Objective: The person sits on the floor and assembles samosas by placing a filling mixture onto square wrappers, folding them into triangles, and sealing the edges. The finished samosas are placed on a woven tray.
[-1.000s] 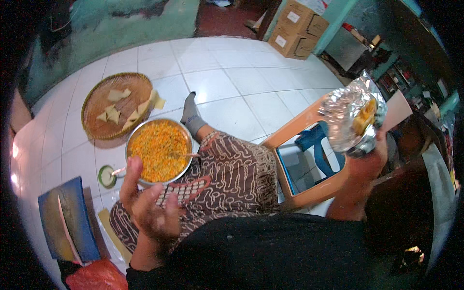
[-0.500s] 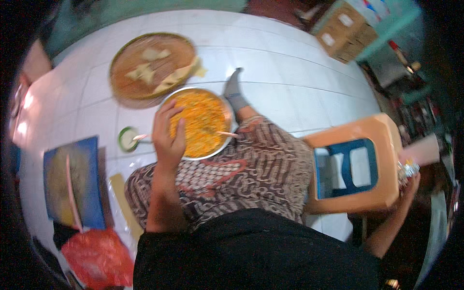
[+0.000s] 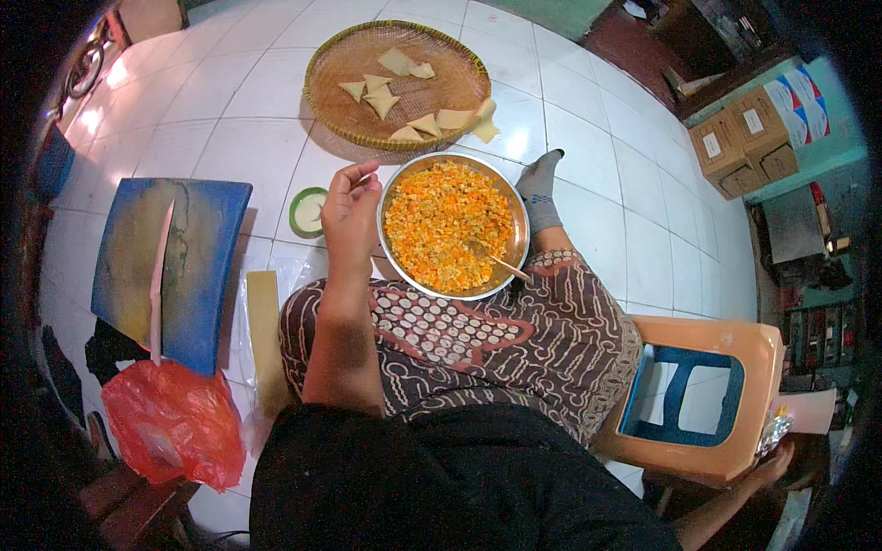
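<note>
My left hand (image 3: pixel 352 209) is raised beside the left rim of a round metal bowl (image 3: pixel 521 197). Its fingers are loosely bent, thumb apart from them, with nothing visible between. Chopped orange and yellowish filling (image 3: pixel 446 220) fills the bowl, and a spoon (image 3: pixel 505 264) rests in it, handle toward my lap. Far out at the right, my right hand (image 3: pixel 777 465) closes on a shiny crinkled foil packet (image 3: pixel 774 433) beside the stool; its fingers are partly hidden. Beyond the bowl, a woven tray (image 3: pixel 322 92) carries folded dough triangles (image 3: pixel 380 103) and flat wrapper sheets (image 3: pixel 457 118).
A small green dish of white paste (image 3: pixel 310 212) stands left of the bowl. Farther left lie a blue board (image 3: pixel 207 275) with a knife (image 3: pixel 162 275) and a red plastic bag (image 3: pixel 175 422). An orange stool (image 3: pixel 684 459) stands at my right; cardboard boxes (image 3: pixel 744 147) sit at the far right.
My left hand has drawn back from over the bowl to its left side, and its fingers have curled. My right hand stays by the foil packet. The view has shifted.
</note>
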The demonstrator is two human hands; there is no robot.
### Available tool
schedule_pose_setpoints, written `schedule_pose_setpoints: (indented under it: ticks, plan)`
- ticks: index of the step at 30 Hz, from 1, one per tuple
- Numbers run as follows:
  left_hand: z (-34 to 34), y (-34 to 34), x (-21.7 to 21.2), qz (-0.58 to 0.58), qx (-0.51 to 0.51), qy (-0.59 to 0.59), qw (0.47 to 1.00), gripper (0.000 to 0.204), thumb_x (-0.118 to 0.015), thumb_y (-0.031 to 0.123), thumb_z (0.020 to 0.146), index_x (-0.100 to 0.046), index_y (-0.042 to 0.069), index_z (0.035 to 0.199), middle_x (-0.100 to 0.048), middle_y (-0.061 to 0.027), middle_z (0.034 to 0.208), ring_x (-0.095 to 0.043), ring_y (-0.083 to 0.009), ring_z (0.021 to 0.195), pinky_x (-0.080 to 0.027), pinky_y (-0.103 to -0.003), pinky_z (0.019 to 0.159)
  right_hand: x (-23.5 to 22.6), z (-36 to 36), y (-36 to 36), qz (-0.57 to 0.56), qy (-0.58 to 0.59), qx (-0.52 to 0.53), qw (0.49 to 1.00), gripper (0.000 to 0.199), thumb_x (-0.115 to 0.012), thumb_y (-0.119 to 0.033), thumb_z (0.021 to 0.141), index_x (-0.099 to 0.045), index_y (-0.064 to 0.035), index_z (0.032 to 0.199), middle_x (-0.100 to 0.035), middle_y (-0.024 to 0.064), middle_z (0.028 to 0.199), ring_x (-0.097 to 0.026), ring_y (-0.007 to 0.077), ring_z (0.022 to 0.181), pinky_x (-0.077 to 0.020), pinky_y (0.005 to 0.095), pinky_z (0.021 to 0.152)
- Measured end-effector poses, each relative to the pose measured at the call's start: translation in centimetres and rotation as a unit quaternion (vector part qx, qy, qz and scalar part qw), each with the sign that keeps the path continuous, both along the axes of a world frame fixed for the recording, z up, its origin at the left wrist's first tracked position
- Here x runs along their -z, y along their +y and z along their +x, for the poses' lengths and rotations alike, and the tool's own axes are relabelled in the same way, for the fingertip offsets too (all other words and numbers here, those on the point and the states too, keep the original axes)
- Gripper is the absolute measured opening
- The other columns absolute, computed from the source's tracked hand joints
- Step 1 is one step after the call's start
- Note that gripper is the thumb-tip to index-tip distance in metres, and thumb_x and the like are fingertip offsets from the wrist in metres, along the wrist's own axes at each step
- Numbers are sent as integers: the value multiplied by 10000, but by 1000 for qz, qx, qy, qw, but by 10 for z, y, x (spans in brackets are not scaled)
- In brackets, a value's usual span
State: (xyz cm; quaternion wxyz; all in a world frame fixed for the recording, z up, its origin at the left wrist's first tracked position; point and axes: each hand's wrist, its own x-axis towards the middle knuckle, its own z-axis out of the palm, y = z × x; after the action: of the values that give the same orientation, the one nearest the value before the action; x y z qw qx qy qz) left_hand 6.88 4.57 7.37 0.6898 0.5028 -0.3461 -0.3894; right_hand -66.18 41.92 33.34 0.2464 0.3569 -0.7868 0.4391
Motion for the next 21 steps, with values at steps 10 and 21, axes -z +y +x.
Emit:
schedule_pose_setpoints:
  ticks: [10,21]
  plan:
    - [4,-12,9,3,-19,67,998,274,-529,31,813,-518,-9,1084,-546,-89,1053,-512,-150,993,-372,-271,902,109,312,-256,107,256,-326,904,490,-574,-215,756,-473,-5,1188,-404,193,1296,-376,326,1195,-269,430,1010]
    - [8,-32,23,47,32,102,993,253,-489,13,843,-472,-38,1090,-540,-114,1046,-513,-160,980,-395,-274,879,300,422,-558,259,-374,-516,726,314,-573,-93,713,-604,-30,1019,-599,47,957,-533,134,845,-421,259,739]
